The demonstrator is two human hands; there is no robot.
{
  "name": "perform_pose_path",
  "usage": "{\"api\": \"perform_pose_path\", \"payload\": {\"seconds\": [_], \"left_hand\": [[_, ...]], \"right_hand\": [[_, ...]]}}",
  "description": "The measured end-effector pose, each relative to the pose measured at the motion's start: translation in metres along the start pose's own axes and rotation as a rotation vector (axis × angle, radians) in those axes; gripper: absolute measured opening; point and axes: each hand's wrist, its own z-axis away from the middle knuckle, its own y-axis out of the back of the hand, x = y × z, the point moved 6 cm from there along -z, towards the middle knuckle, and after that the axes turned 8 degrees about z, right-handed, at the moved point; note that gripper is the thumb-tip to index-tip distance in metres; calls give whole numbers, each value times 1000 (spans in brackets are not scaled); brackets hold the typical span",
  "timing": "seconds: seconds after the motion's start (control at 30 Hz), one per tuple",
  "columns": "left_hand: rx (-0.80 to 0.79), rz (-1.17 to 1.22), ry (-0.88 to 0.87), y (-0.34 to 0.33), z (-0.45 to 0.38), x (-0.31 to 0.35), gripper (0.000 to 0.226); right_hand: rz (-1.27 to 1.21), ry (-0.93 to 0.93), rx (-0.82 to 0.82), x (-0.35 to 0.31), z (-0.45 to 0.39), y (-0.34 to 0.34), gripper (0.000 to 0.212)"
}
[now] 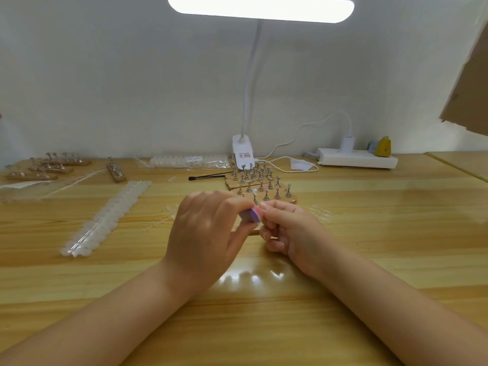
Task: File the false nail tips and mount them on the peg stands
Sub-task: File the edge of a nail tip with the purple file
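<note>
1. the lamp base (243,154), a white clip standing at the back of the wooden table (369,233), is the marker for everything here; its neck rises to a lit bar overhead
2. just in front of the lamp base sit the peg stands (260,184), wooden bars with rows of small metal pegs; one peg in the front row seems to carry a pale tip, though it is too small to be sure
3. nearer than those stands, straight out from the lamp base, the two hands meet above the table
4. the left hand (203,231) has its fingers curled round a small file block (252,215), pink and purple; it grips it firmly
5. the right hand (287,228) has its fingers curled in, thumb and forefinger pinched together right against the file block; a nail tip there is presumably what it holds, but the tip itself cannot be made out
6. left of the lamp base and coming forward lies a long strip of false nail tips (105,220), clear and whitish; a second packet of tips (188,161) lies just left of the base by the wall
7. far left of the lamp base stand more wooden peg bars (50,167)
8. between the packet and the peg stands lies a black stick (206,177)
9. right of the lamp base sits a white power strip (356,158) with a plug in it; a small yellow object (383,147) rests at its far end
</note>
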Motion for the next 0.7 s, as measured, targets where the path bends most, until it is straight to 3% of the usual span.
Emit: {"api": "perform_pose_path", "payload": {"seconds": [0.07,0.2,0.4,0.5,0.57,0.7], "left_hand": [[-20,-17,-29,-3,0,5,20],[-50,-39,76,-2,0,-8,23],[-93,59,-171,-10,2,9,32],[-86,53,-62,-10,2,-2,41],[-71,63,-6,-6,1,-8,33],[-65,124,-198,-6,2,11,32]], "right_hand": [[15,1,-25,-1,1,-1,17],[6,-27,-26,0,0,0,20],[47,17,-60,0,0,-2,18],[43,3,-109,-1,0,-3,15],[31,-10,-114,0,0,-2,14],[57,25,-134,0,0,-3,9]]}}
